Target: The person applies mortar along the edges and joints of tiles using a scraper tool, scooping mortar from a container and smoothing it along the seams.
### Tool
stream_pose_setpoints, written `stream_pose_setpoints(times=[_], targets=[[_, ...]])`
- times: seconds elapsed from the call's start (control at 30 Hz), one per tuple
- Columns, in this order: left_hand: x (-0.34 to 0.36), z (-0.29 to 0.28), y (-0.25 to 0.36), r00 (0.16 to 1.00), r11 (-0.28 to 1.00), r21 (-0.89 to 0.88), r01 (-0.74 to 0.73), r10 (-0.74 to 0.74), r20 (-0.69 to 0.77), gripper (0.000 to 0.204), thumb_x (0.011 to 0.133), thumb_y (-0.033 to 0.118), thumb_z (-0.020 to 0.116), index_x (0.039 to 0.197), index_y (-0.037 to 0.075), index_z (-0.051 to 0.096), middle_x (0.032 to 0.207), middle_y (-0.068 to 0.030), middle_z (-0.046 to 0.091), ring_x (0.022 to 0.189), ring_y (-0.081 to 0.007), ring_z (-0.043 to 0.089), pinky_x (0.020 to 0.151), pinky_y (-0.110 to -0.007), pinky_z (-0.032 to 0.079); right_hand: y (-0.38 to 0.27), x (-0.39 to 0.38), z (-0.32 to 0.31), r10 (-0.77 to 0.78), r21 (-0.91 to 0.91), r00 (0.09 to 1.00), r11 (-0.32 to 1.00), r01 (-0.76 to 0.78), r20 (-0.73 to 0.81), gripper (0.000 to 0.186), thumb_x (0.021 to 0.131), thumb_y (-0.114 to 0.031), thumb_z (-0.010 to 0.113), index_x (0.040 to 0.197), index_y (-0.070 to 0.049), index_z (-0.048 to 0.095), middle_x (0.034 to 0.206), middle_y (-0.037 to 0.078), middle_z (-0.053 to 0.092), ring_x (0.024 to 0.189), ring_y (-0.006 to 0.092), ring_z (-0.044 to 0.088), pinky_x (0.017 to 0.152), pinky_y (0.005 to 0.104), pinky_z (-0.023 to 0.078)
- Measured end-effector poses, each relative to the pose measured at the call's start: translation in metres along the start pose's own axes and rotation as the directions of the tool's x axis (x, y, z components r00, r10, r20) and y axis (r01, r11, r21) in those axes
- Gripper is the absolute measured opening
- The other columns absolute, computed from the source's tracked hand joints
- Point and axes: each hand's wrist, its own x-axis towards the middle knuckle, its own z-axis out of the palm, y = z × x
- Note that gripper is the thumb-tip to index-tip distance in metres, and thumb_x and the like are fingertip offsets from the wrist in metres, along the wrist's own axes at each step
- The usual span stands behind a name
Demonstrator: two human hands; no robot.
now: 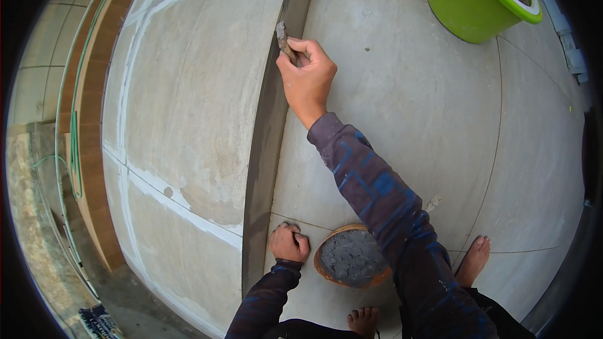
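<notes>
At the step, the person's right hand (306,78) is pinching a small tool (281,32) between thumb and fingers, and the tool's grey-smeared tip is sitting at the step's dark edge face (267,132). The left hand (289,243) is resting on the floor tiles (389,88), fingers curling in; I'm not managing to tell whether it is gripping anything. Beside it, a brown bowl (318,267) is holding plenty of grey paste (352,256). White bands (176,198) are already covering joints on the raised slab (188,88). The edge face is showing uneven greys, so I'm guessing the work is partway along; how much is remaining, I'm not able to judge. A green tub (461,9) is standing well apart. Nowhere am I seeing any label or readable writing.
</notes>
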Motion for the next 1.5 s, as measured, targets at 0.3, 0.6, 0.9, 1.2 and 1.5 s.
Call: stream_pose_setpoints(times=[0.3,0.6,0.9,1.2,1.5], targets=[[-0.001,0.0,0.001,0.999,1.0,0.002,0.008,-0.008,0.034,0.015,0.075,0.008,0.061,0.09,0.009,0.059,0.081,-0.0121,0.058,0.073,-0.0373,0.06,0.069,-0.048,0.048,0.003,0.002,-0.026,-0.125,0.002,0.992,0.992,0.125,0.007,0.018,0.091,0.008,0.07,0.107,0.001,0.065,0.102,0.014,0.074,0.08,0.0215,0.067,0.079,0.0329,0.057],[-0.001,0.001,-0.003,1.0,1.0,0.023,-0.008,0.008,0.004,0.015,0.075,0.009,0.06,0.09,0.009,0.059,0.08,-0.0133,0.059,0.073,-0.0387,0.059,0.069,-0.049,0.048,-0.013,-0.051,-0.044,-0.216,-0.142,0.948,0.957,0.252,0.232,0.019,0.087,0.01,0.069,0.105,0.003,0.067,0.107,0.016,0.075,0.09,0.0275,0.073,0.081,0.0372,0.059],[0.004,0.0,0.003,1.0,1.0,0.003,-0.012,0.012,-0.005,0.015,0.075,0.008,0.06,0.09,0.009,0.059,0.081,-0.0137,0.058,0.073,-0.039,0.059,0.068,-0.049,0.047,-0.001,0.023,-0.001,-0.208,-0.156,0.978,0.966,0.205,-0.001,0.02,0.083,0.009,0.072,0.102,0.004,0.071,0.111,0.017,0.076,0.099,0.0314,0.074,0.086,0.0383,0.06],[-0.009,-0.004,-0.003,0.998,0.999,0.041,0.022,-0.024,0.06,0.018,0.077,0.007,0.058,0.094,0.006,0.06,0.089,-0.0177,0.062,0.082,-0.0419,0.063,0.075,-0.05,0.051,-0.009,-0.006,-0.043,-0.013,-0.052,0.977,0.998,0.025,0.214,0.02,0.087,0.007,0.072,0.105,0.003,0.07,0.106,0.019,0.076,0.094,0.035,0.074,0.086,0.0376,0.059],[0.003,-0.003,0.006,0.997,0.999,0.024,0.027,-0.028,0.067,0.017,0.076,0.006,0.057,0.092,0.006,0.06,0.088,-0.017,0.062,0.08,-0.0419,0.063,0.075,-0.05,0.051,-0.009,0.021,-0.017,-0.185,-0.145,0.974,0.968,0.203,0.13,0.017,0.092,0.011,0.062,0.107,0.004,0.06,0.105,0.021,0.075,0.093,0.0375,0.074,0.079,0.0435,0.058]])
